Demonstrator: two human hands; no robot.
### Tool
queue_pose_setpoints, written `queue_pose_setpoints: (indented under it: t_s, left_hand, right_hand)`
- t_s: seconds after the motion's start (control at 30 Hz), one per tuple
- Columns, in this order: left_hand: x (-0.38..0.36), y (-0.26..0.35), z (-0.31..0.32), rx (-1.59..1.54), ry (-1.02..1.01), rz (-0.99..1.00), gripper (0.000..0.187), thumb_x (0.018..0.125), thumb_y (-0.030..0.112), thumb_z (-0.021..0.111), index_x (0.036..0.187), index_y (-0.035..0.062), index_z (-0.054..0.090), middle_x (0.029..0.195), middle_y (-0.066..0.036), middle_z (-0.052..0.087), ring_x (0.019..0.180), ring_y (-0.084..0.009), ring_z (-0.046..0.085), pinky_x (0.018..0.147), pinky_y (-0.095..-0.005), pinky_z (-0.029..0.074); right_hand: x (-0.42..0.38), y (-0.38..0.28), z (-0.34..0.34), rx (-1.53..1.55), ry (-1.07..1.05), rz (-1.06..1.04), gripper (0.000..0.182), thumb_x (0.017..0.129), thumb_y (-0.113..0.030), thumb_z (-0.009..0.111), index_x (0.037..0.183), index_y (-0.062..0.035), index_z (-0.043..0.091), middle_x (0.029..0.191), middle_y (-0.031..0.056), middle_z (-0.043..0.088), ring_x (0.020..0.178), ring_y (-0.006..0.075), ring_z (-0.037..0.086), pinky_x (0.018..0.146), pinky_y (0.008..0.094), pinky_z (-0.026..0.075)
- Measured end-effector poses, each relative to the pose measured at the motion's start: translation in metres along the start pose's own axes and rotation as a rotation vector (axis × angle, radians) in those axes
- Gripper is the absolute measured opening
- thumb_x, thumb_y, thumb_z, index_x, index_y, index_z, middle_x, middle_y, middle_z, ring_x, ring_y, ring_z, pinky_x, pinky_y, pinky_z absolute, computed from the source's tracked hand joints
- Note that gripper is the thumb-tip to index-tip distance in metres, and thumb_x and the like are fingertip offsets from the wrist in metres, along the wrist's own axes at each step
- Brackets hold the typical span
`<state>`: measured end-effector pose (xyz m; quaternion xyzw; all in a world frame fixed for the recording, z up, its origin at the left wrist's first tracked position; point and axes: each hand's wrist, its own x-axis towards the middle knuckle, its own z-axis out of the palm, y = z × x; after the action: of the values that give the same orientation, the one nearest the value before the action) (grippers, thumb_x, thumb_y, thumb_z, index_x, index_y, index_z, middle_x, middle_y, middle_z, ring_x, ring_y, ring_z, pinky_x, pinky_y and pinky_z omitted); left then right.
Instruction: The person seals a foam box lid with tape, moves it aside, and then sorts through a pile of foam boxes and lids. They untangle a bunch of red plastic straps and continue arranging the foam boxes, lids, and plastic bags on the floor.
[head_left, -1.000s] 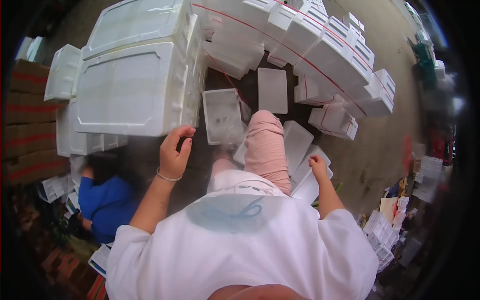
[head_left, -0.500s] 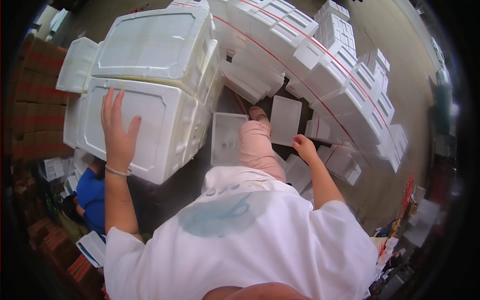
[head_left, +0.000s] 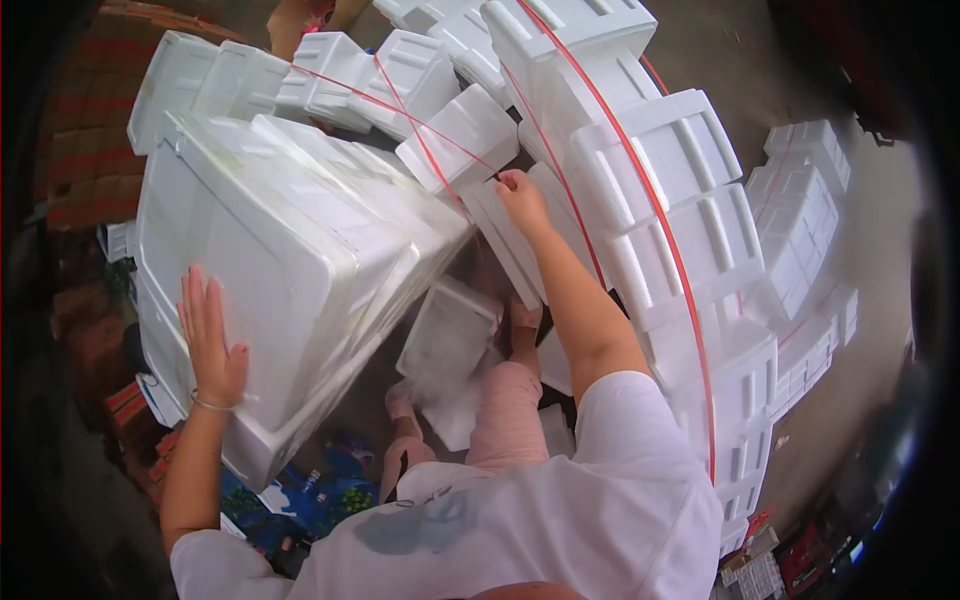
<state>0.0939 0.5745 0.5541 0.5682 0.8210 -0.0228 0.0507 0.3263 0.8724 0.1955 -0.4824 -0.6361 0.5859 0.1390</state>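
Note:
My left hand (head_left: 212, 345) lies flat, fingers stretched out, against the side of a large white foam box (head_left: 240, 230) in the stack on the left. Farther forward, my right hand (head_left: 522, 200) is closed in a pinch, with a small dark thing at its fingertips that I cannot make out. A thin red strap (head_left: 400, 112) runs over several smaller foam boxes and meets those fingertips. Just below the right hand stand narrow white foam pieces (head_left: 505, 240). Between the stacks, an open foam box (head_left: 448, 335) rests tilted by my legs.
A tall curved row of white foam boxes (head_left: 665, 230) bound with red strap stands close on the right. More bundled foam boxes (head_left: 800, 215) are beyond it. Brown cartons (head_left: 95, 160) are piled at the far left. Part of a person (head_left: 290, 25) shows at the top.
My view has turned. My left hand has come flat onto the foam box; my right hand has reached forward from beside my body to the red strap. The left stack now appears more tilted.

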Motion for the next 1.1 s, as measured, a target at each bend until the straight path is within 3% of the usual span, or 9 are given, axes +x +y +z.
queue_pose_setpoints:
  t_s: [0.2,0.4,0.47,0.53,0.67,0.83,0.9,0.97,1.1]
  left_hand:
    - [0.004,-0.008,0.001,0.016,-0.067,0.001,0.079,0.091,0.062,0.025,0.147,0.0082,0.019,0.149,-0.028,0.017,0.138,-0.0446,0.017,0.11,-0.0557,0.01]
    - [-0.011,-0.025,0.007,-0.061,-0.094,-0.015,0.089,0.085,0.07,0.026,0.149,0.0085,0.014,0.149,-0.03,0.012,0.137,-0.0476,0.013,0.109,-0.0587,0.01]
    - [-0.015,-0.029,0.007,-0.055,-0.116,-0.029,0.094,0.083,0.072,0.026,0.148,0.0066,0.012,0.149,-0.031,0.01,0.137,-0.048,0.012,0.109,-0.0593,0.009]
    - [-0.016,-0.028,0.008,-0.119,-0.11,-0.073,0.095,0.083,0.073,0.026,0.148,0.0046,0.013,0.148,-0.032,0.011,0.137,-0.0483,0.012,0.109,-0.0593,0.009]
    - [-0.018,-0.031,0.004,-0.133,-0.144,-0.118,0.096,0.082,0.072,0.027,0.147,0.0026,0.012,0.147,-0.033,0.011,0.137,-0.0492,0.012,0.109,-0.0589,0.009]
    - [-0.013,-0.034,0.003,-0.041,-0.125,-0.002,0.092,0.08,0.071,0.033,0.149,0.013,0.014,0.147,-0.032,0.014,0.135,-0.051,0.016,0.107,-0.0634,0.009]
    - [-0.01,-0.029,0.001,-0.038,-0.12,-0.002,0.088,0.082,0.068,0.035,0.148,0.0136,0.016,0.147,-0.031,0.015,0.135,-0.051,0.018,0.105,-0.065,0.01]
    - [-0.009,-0.024,0.001,-0.039,-0.098,-0.001,0.086,0.083,0.067,0.035,0.148,0.0131,0.018,0.147,-0.031,0.016,0.134,-0.051,0.018,0.105,-0.0649,0.01]
    - [-0.007,-0.019,0.002,-0.041,-0.045,0.016,0.08,0.086,0.064,0.034,0.145,0.0113,0.024,0.146,-0.03,0.019,0.134,-0.0507,0.02,0.105,-0.0644,0.01]
  right_hand:
    - [0.122,-0.011,0.07,0.097,0.069,-0.031,0.036,0.08,-0.024,0.065,0.107,-0.0008,0.059,0.101,0.0151,0.065,0.091,0.0278,0.063,0.08,0.0359,0.049]
    - [0.19,-0.04,0.128,-0.468,0.057,-0.38,0.05,0.077,-0.029,0.07,0.116,0.0001,0.056,0.113,0.0166,0.061,0.103,0.0313,0.059,0.089,0.0386,0.047]
    - [0.196,-0.058,0.146,-0.562,-0.062,-0.321,0.052,0.076,-0.034,0.07,0.113,-0.0008,0.057,0.109,0.0155,0.063,0.1,0.0332,0.06,0.088,0.0407,0.047]
    - [0.208,-0.057,0.173,-0.746,-0.162,-0.21,0.037,0.078,-0.035,0.067,0.094,-0.0022,0.061,0.096,0.0144,0.065,0.092,0.0337,0.062,0.08,0.0428,0.049]
    - [0.215,-0.044,0.212,-0.719,-0.118,-0.154,0.031,0.084,-0.035,0.058,0.093,-0.0062,0.062,0.091,0.0139,0.066,0.086,0.0345,0.063,0.076,0.0438,0.049]
    - [0.168,-0.087,0.164,-0.254,0.053,-0.208,0.023,0.091,-0.028,0.049,0.096,-0.0114,0.063,0.083,0.016,0.066,0.082,0.0358,0.062,0.071,0.0437,0.048]
    - [0.135,-0.092,0.134,-0.07,0.097,-0.277,0.024,0.092,-0.027,0.051,0.098,-0.008,0.063,0.071,0.0154,0.062,0.068,0.03,0.062,0.064,0.0387,0.046]
    - [0.094,-0.103,0.092,0.113,0.058,-0.212,0.022,0.093,-0.023,0.053,0.098,-0.0048,0.064,0.065,0.0067,0.057,0.059,0.0144,0.051,0.058,0.0288,0.042]
    - [0.007,-0.116,0.012,0.346,0.157,-0.151,0.017,0.093,-0.015,0.055,0.092,-0.0014,0.064,0.067,-0.006,0.048,0.062,0.0026,0.037,0.055,0.0203,0.032]
